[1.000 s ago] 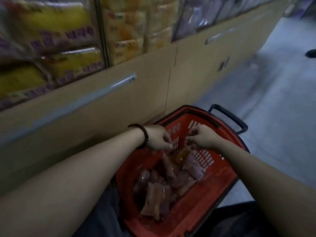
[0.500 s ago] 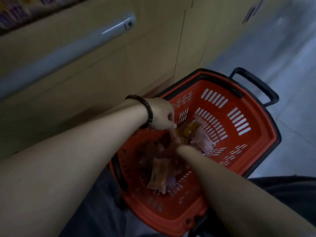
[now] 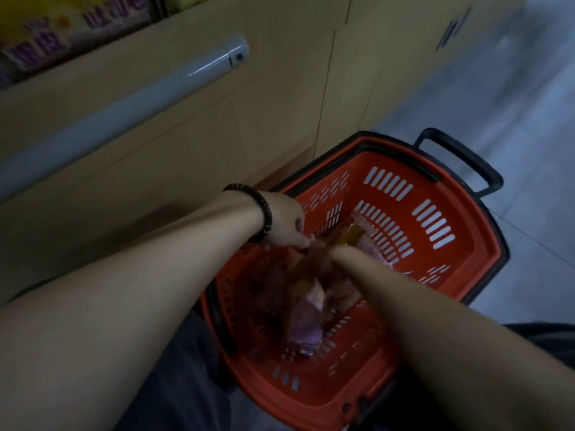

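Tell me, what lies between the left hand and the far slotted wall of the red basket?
In the head view, snack packets lie there: an orange-yellow packet sits between the left hand and the basket wall.

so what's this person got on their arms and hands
The left forearm and right forearm are bare, with no sleeves in view. A dark beaded bracelet circles the left wrist. The left hand has no glove. The right hand is blurred and mostly hidden, so I cannot tell if it wears anything. No band shows on the right wrist.
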`<state>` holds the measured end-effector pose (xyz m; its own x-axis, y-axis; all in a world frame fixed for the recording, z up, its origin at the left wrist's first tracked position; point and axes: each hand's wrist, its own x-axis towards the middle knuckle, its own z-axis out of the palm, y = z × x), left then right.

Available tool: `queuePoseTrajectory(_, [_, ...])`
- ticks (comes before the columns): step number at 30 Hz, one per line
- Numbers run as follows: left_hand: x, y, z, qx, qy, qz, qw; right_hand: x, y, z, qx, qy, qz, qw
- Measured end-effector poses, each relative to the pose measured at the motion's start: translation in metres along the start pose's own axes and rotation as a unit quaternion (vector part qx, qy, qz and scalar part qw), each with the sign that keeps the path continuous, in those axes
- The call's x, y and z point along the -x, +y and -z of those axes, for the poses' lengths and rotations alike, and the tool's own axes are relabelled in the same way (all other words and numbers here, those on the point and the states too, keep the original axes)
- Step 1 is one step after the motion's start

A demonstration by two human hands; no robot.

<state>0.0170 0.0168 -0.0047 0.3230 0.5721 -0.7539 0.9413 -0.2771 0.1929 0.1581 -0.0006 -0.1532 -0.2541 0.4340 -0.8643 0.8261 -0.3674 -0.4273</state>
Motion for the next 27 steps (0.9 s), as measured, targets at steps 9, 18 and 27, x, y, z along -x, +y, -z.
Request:
queuePoseTrajectory(9, [-0.002, -0.003, -0.006, 0.078, 0.069, -0.028, 0.994, 0.088, -0.027, 0.106, -0.141, -0.133, 0.033, 0.98])
queuePoseTrajectory(18, [-0.008, -0.012, -0.01, -0.026, 0.042, 0.025, 0.998, 0.043, 0.004, 0.086, -0.176, -0.012, 0.017, 0.984])
queuePoseTrajectory(27, [-0.008, -0.021, -0.008, -0.019, -0.018, 0.107, 0.994, -0.05, 0.04, 0.012, 0.162, 0.158, 0.02, 0.974])
